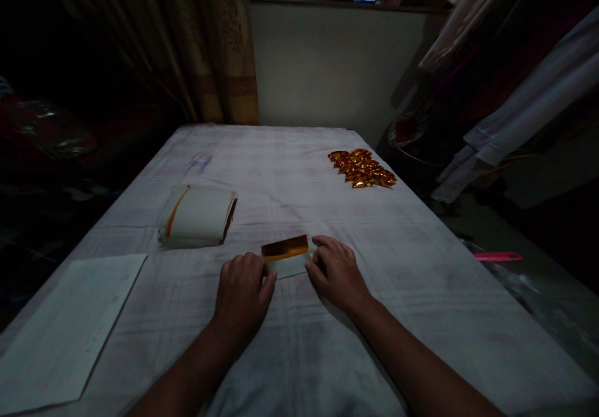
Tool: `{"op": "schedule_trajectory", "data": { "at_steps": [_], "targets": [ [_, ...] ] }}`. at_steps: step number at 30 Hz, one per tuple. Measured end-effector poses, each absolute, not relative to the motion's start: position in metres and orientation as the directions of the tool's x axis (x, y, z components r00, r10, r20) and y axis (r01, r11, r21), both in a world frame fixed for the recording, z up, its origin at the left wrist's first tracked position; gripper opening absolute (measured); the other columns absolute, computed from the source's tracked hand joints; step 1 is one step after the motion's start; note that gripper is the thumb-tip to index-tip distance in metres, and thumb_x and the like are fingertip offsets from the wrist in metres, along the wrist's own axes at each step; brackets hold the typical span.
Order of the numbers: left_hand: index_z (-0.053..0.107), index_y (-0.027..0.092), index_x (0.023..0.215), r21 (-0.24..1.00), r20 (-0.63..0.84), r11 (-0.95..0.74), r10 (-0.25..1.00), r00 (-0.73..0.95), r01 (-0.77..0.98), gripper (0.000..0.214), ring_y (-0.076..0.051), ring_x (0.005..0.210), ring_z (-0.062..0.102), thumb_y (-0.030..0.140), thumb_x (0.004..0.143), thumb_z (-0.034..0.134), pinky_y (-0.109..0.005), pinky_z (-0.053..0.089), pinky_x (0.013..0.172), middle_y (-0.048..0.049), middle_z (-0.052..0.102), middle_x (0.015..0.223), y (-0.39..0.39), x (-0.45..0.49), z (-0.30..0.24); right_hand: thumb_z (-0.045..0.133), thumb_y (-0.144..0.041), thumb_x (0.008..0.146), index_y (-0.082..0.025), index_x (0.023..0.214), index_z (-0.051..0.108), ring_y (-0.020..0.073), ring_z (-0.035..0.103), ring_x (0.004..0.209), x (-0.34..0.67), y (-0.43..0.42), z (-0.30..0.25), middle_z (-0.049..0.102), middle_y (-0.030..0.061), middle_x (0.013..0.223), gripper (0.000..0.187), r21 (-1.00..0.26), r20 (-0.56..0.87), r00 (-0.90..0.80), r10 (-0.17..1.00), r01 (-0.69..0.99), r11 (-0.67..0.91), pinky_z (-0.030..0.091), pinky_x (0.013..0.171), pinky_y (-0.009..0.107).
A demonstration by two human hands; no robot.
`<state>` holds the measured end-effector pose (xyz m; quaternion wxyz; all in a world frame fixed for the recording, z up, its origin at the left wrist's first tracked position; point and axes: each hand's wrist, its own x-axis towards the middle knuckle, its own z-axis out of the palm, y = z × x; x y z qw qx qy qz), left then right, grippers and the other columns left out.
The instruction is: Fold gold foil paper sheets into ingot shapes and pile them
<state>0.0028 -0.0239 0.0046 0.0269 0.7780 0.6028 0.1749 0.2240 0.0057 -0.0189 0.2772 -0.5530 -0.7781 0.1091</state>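
A small sheet of joss paper [286,248], white with a shiny gold panel, lies on the bed sheet in front of me, its near part folded or bent. My left hand [244,286] grips its left edge, fingers curled and thumb on the near corner. At the opposite edge, my right hand [336,268] pinches the paper between thumb and curled fingers. A stack of similar white sheets [201,214] with orange-gold edges sits to the left, beyond my left hand. Several folded gold foil pieces [362,168] lie in a heap at the far right.
A large white paper [70,329] lies at the near left of the checked cloth [299,354]. Behind stand a curtain [219,49] and a pale wall [337,67]. Clothes [528,105] hang on the right, above a pink handle [498,256] beside the bed.
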Motion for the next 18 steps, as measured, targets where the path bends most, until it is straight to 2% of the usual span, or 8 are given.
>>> {"op": "schedule_trajectory", "data": {
  "at_steps": [2, 4, 6, 8, 11, 15, 18],
  "targets": [
    [0.060, 0.018, 0.095, 0.256, 0.295, -0.287, 0.932, 0.209, 0.923, 0.007, -0.025, 0.086, 0.058, 0.025, 0.093, 0.058, -0.040, 0.041, 0.080, -0.0049, 0.063, 0.088, -0.025, 0.003, 0.001, 0.058, -0.024, 0.088, -0.023, 0.090, 0.058, 0.0292, 0.056, 0.124, 0.224, 0.005, -0.020, 0.065, 0.0134, 0.128, 0.002, -0.473, 0.335, -0.229, 0.914, 0.798, 0.374, 0.040, 0.103, 0.050],
    [0.061, 0.017, 0.108, 0.241, 0.353, -0.314, 0.910, 0.219, 0.918, 0.016, -0.026, 0.089, 0.059, 0.022, 0.093, 0.058, -0.040, 0.042, 0.081, -0.0068, 0.065, 0.095, -0.026, 0.003, -0.001, 0.059, -0.023, 0.088, -0.022, 0.101, 0.058, 0.0285, 0.056, 0.123, 0.225, 0.005, -0.021, 0.065, 0.0136, 0.128, 0.013, -0.470, 0.351, -0.227, 0.908, 0.796, 0.381, 0.040, 0.103, 0.049],
    [0.064, 0.020, 0.110, 0.191, 0.394, -0.359, 0.881, 0.263, 0.914, 0.017, -0.026, 0.092, 0.059, 0.020, 0.094, 0.058, -0.041, 0.042, 0.082, -0.0083, 0.066, 0.101, -0.026, 0.004, -0.001, 0.060, -0.021, 0.088, -0.022, 0.106, 0.059, 0.0281, 0.056, 0.124, 0.225, 0.005, -0.022, 0.065, 0.0130, 0.128, 0.019, -0.463, 0.350, -0.236, 0.907, 0.798, 0.386, 0.040, 0.103, 0.048],
    [0.068, 0.024, 0.097, 0.129, 0.419, -0.430, 0.841, 0.344, 0.893, 0.012, -0.026, 0.094, 0.059, 0.019, 0.094, 0.058, -0.041, 0.041, 0.084, -0.0077, 0.067, 0.104, -0.026, 0.006, 0.001, 0.060, -0.020, 0.088, -0.023, 0.102, 0.061, 0.0281, 0.055, 0.125, 0.226, 0.005, -0.021, 0.064, 0.0117, 0.130, 0.014, -0.446, 0.333, -0.253, 0.908, 0.806, 0.388, 0.039, 0.104, 0.048],
    [0.068, 0.024, 0.086, 0.076, 0.417, -0.527, 0.788, 0.453, 0.847, 0.015, -0.025, 0.093, 0.059, 0.017, 0.094, 0.059, -0.041, 0.039, 0.086, -0.0036, 0.071, 0.095, -0.026, 0.008, 0.008, 0.060, -0.021, 0.089, -0.024, 0.093, 0.064, 0.0280, 0.054, 0.127, 0.226, 0.005, -0.019, 0.063, 0.0103, 0.132, 0.006, -0.423, 0.303, -0.272, 0.913, 0.821, 0.384, 0.037, 0.105, 0.048],
    [0.068, 0.022, 0.090, 0.022, 0.391, -0.567, 0.762, 0.515, 0.823, 0.016, -0.023, 0.085, 0.060, 0.013, 0.096, 0.056, -0.041, 0.038, 0.086, -0.0018, 0.071, 0.084, -0.030, 0.009, 0.012, 0.063, -0.024, 0.088, -0.023, 0.090, 0.064, 0.0289, 0.053, 0.128, 0.219, 0.003, -0.013, 0.062, 0.0114, 0.134, 0.003, -0.410, 0.288, -0.246, 0.926, 0.842, 0.351, 0.036, 0.105, 0.049],
    [0.067, 0.020, 0.108, -0.010, 0.371, -0.597, 0.743, 0.557, 0.802, 0.019, -0.023, 0.083, 0.060, 0.012, 0.097, 0.053, -0.041, 0.039, 0.085, -0.0033, 0.071, 0.088, -0.033, 0.008, 0.011, 0.069, -0.037, 0.085, -0.022, 0.089, 0.063, 0.0319, 0.053, 0.127, 0.208, 0.001, -0.009, 0.062, 0.0144, 0.133, 0.017, -0.384, 0.274, -0.195, 0.942, 0.875, 0.294, 0.034, 0.106, 0.052]
  ]
}}
